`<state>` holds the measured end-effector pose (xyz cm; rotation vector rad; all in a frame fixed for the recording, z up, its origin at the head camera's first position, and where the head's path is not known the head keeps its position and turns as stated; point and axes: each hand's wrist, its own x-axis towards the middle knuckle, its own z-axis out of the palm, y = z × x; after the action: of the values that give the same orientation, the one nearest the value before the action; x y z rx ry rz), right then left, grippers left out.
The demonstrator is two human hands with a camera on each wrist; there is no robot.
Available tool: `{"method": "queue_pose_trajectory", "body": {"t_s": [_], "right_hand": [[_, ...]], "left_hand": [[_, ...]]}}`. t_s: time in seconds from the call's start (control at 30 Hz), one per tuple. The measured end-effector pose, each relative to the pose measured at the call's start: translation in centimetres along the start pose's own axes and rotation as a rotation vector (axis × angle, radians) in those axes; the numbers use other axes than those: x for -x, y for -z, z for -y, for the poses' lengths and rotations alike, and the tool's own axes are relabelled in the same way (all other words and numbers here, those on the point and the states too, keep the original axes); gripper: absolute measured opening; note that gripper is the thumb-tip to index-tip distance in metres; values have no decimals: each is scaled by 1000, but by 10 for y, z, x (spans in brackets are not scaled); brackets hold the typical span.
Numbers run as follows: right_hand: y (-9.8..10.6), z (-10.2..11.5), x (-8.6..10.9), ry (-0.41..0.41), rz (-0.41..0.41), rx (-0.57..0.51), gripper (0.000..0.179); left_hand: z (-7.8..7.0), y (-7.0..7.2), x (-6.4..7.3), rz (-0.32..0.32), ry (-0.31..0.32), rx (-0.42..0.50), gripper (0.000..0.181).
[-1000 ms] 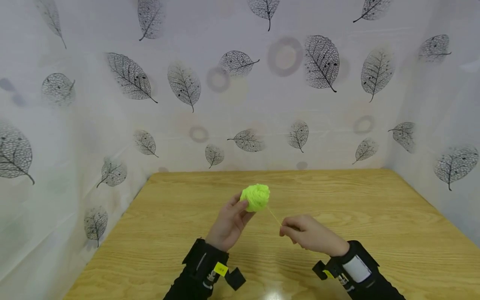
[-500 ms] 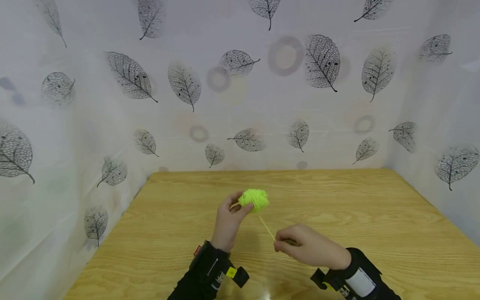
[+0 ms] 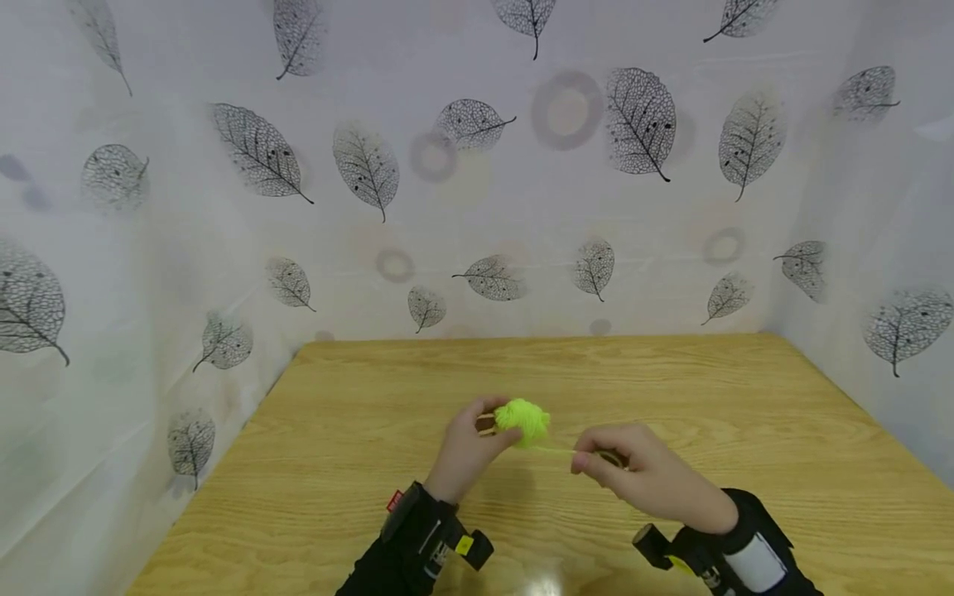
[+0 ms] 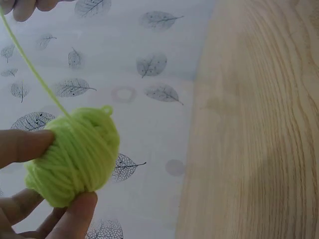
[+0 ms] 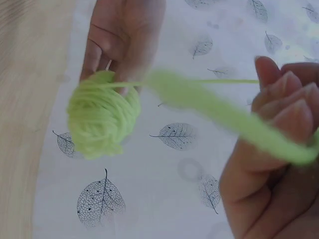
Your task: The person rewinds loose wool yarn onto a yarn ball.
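Observation:
A bright yellow-green ball of yarn (image 3: pixel 526 419) is held above the table by the left hand (image 3: pixel 471 451). In the left wrist view, thumb and fingers pinch the yarn ball (image 4: pixel 79 154) from its sides. One taut strand (image 3: pixel 555 449) runs from the ball to the right hand (image 3: pixel 656 476), whose curled fingers pinch it. In the right wrist view the strand (image 5: pixel 229 80) reaches the right fingertips (image 5: pixel 269 69), and a blurred loose length of yarn (image 5: pixel 219 112) hangs close to the camera by the same hand.
The wooden table (image 3: pixel 373 372) lies below both hands. Behind and at the sides hangs a pale sheet (image 3: pixel 477 207) printed with dark leaves. Black straps with small cameras sit on both wrists (image 3: pixel 425 530).
Both hands shift: the left moves slightly right and down with the yarn ball, which turns. The right hand dips, then rises and moves right, leaving the strand nearly level.

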<state>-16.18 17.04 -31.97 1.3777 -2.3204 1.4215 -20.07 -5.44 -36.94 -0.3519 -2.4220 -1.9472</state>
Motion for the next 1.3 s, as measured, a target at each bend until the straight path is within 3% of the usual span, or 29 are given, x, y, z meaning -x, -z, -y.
{"method": "queue_pose_trajectory", "body": {"t_s": [0.2,0.43,0.57,0.67,0.77,0.87,1.0,1.2,1.3], "right_hand": [[9,-2,5,-11,-127,-59,23],[21,0,6,-112,-238,-71,19],[27,-2,7,-179,-241,-172,18],[30,-7,7,-192,-228,-248,20],[29,-14,7,-180,-220,-291,21],[26,-20,5,-199,-209,-303,20],[20,-26,3,-273,-150,-274,21],[7,-31,-2,-337,-30,-243,25],[-3,-31,-5,-354,22,-204,24]], "left_hand": [[-2,-2,4,217,16,-74,42],[-6,0,7,462,-2,-15,36],[-12,1,9,630,-4,98,34],[-15,4,10,745,3,245,35],[-17,7,11,818,-25,403,43],[-18,11,13,846,-71,536,47],[-20,14,15,820,-74,671,38],[-23,16,15,673,-72,858,31],[-25,14,15,567,-70,891,27]]}}
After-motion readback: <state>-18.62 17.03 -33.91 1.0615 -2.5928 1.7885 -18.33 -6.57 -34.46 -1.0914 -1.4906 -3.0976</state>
